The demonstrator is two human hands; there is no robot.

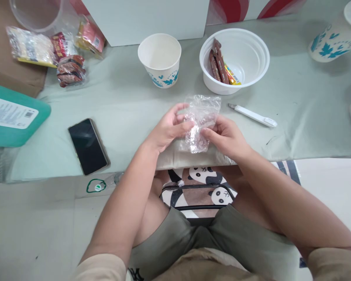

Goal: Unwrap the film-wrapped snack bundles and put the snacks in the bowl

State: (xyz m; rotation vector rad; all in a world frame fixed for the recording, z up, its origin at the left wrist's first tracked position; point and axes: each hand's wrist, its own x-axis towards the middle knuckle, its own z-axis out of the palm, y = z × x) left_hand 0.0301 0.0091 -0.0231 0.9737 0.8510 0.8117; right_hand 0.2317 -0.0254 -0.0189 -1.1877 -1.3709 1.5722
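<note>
Between my two hands is a clear, crinkled plastic bag (203,105), held just above the table's front edge. My left hand (175,127) pinches its left side, thumb laid across the front. On the right side, my right hand (225,136) grips the bag with thumb and fingers. Whether anything lies inside the bag I cannot tell through the glare. A white utility knife (253,115) rests on the table to the right of my right hand. Beyond the bag stand a paper cup (160,54) with blue leaf prints and a white plastic bowl (251,66) containing brown wrapped snack sticks (219,64) and a yellow packet (231,75).
A black phone (88,146) lies at the left, near a green bottle (14,115). Several packaged snacks (35,47) sit at the back left beside a cardboard box (0,50). A lidded paper cup (335,39) stands at the far right. A white panel (149,17) borders the back.
</note>
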